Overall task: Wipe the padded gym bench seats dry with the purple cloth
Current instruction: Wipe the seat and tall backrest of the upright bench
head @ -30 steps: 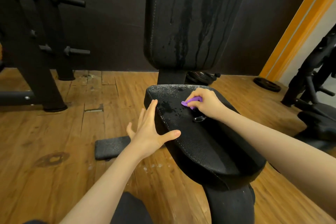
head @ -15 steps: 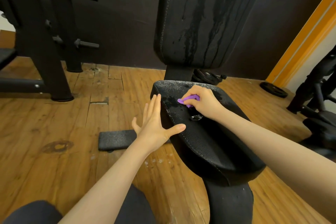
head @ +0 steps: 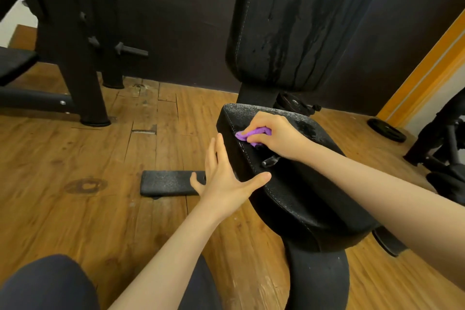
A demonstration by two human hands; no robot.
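Your right hand (head: 274,136) has its grip clamped on the bunched purple cloth (head: 253,134), pressed to the far left part of the black padded seat (head: 302,191). That seat is pebbled vinyl with pale stitching; fine droplets speckle its far edge. Your left hand (head: 224,178) lies flat and spread, holding nothing, against the seat's left side with the thumb on top. Dark drip streaks run down the upright back pad (head: 297,20), cut off at the top. Most of the cloth is hidden inside your fingers.
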